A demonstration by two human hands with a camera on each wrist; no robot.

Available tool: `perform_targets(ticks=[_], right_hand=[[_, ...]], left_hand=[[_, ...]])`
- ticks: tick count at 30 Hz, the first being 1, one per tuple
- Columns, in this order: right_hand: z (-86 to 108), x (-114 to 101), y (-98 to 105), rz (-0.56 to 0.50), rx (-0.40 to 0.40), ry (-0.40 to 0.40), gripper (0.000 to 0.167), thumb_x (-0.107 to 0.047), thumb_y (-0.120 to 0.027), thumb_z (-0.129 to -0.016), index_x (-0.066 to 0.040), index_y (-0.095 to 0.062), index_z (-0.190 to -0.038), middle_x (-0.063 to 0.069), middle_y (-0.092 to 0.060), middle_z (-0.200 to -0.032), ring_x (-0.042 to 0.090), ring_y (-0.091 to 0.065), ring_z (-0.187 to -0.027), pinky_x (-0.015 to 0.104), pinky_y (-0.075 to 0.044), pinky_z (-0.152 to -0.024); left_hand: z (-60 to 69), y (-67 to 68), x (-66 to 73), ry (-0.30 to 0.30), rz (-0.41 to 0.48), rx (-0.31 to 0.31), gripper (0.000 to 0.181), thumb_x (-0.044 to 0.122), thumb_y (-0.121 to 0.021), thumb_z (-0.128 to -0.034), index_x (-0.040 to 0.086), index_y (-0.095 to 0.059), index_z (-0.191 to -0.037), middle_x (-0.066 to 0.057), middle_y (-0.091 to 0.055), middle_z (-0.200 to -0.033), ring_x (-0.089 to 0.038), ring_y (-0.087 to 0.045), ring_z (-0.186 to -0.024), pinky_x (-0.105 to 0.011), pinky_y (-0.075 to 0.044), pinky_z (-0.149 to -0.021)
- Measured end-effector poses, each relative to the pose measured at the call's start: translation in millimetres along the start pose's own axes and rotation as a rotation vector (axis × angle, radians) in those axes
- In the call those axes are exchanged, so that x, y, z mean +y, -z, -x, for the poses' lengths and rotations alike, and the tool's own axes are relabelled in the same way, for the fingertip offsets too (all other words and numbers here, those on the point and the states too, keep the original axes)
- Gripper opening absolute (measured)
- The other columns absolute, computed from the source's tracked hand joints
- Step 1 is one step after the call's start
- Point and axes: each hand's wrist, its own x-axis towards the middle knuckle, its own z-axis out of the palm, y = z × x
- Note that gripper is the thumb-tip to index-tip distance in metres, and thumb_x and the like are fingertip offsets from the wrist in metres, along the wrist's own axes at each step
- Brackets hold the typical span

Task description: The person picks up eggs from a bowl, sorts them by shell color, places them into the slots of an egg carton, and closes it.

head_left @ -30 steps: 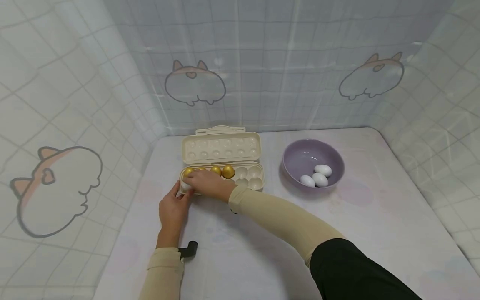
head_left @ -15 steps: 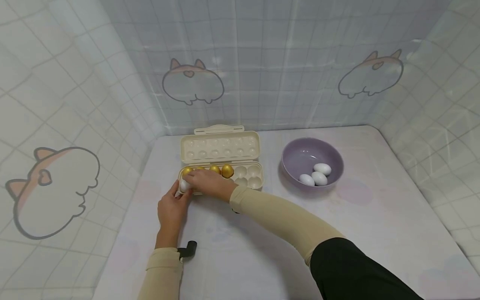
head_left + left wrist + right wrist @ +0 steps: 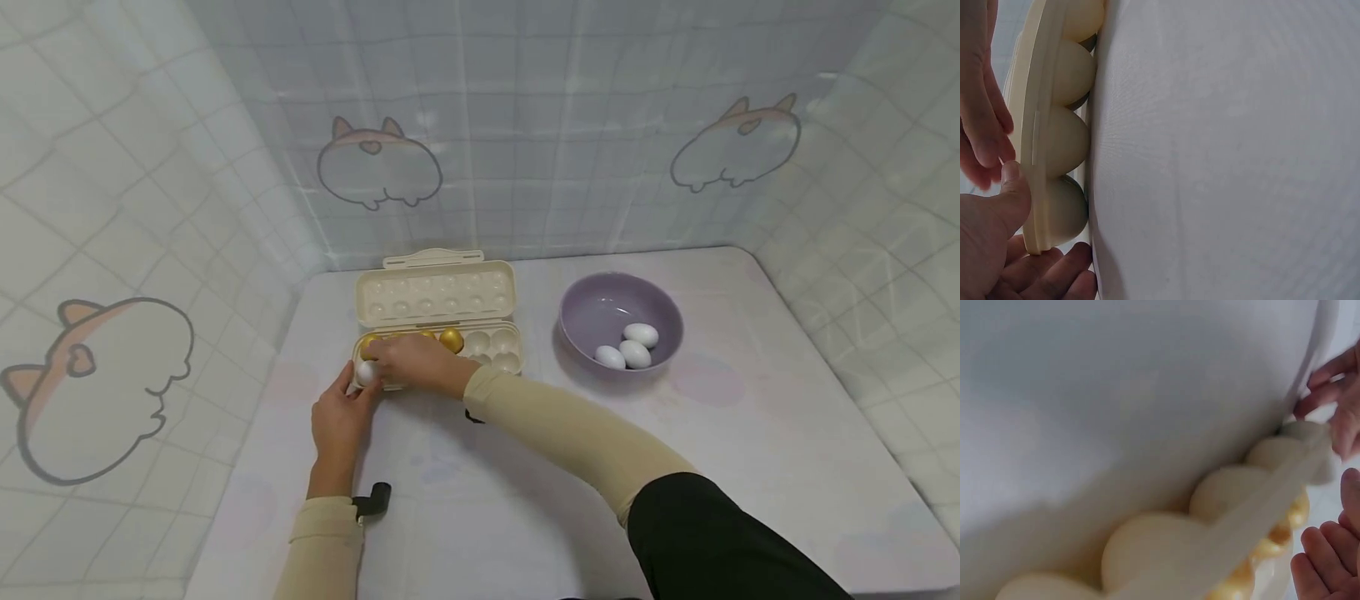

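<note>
Texts and labels: none can be read; brands: none legible; numbers: none legible; signs: none legible in any view.

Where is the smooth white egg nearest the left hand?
In the head view, the smooth white egg is at the near left corner of the open cream plastic egg carton, between a shiny gold egg and the left hand.
</note>
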Motion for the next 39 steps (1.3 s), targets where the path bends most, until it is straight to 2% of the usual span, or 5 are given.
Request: perform_targets(ticks=[5, 13, 29, 36, 39], right_hand=[[10.8, 24.0, 8.3, -0.356, -0.013, -0.099, 0.038, -0.034, -0.068, -0.104, -0.02, -0.065, -0.14, -0.005, -0.072, -0.132, 0.009, -0.066, -0.106, 0.026, -0.055, -0.094], [39.2, 62.9, 27.9, -0.353, -0.047, -0.24, 0.062, -0.043, -0.066, -0.104, -0.018, -0.051, -0.158, 0.0, -0.053, -0.163, 0.019, -0.056, -0.147, 0.033, -0.046, -0.122], [139.5, 158.0, 61.3, -0.338, 0.046, -0.533, 0.065, -0.046, -0.068, -0.102, -0.016, -0.052, -0.157, 0.008, -0.064, -0.152, 0.03, -0.067, -0.133, 0.044, -0.053, -0.114], [178.8, 180.0, 73.9, -0.373, 0.032, -0.666, 0.063, -0.046, -0.068, -0.102, -0.019, -0.052, -0.158, 0.011, -0.077, -0.129, 0.026, -0.077, -0.109, 0.043, -0.057, -0.107], [194.0, 186.2, 77.7, -0.388, 0.013, -0.705, 0.062, -0.046, -0.067, -0.103, -0.02, -0.052, -0.158, 0.009, -0.076, -0.133, 0.026, -0.075, -0.115, 0.044, -0.056, -0.108]], left_hand=[[-0.3, 0.1, 1.6, 0.007, 0.002, -0.025, 0.073, 0.041, -0.076, -0.097, 0.019, -0.046, -0.16, -0.017, -0.073, -0.13, -0.042, -0.058, -0.139, -0.063, -0.044, -0.116], [-1.5, -1.5, 1.2, 0.035, 0.0, -0.044, 0.075, 0.042, -0.076, -0.0969, 0.02, -0.044, -0.161, -0.016, -0.07, -0.136, -0.04, -0.055, -0.144, -0.061, -0.041, -0.12], [-5.1, 1.4, -1.0, 0.045, -0.002, -0.043, 0.076, 0.04, -0.076, -0.0972, 0.021, -0.042, -0.162, -0.016, -0.064, -0.144, -0.039, -0.052, -0.147, -0.06, -0.039, -0.122], [-7.6, 1.4, 0.4, 0.081, -0.007, -0.078, 0.078, 0.045, -0.075, -0.098, 0.025, -0.038, -0.163, -0.015, -0.059, -0.15, -0.04, -0.045, -0.152, -0.061, -0.035, -0.125], [-7.6, 0.7, 1.3, 0.097, -0.007, -0.096, 0.079, 0.048, -0.073, -0.0982, 0.026, -0.036, -0.164, -0.015, -0.059, -0.15, -0.041, -0.043, -0.153, -0.062, -0.034, -0.125]])
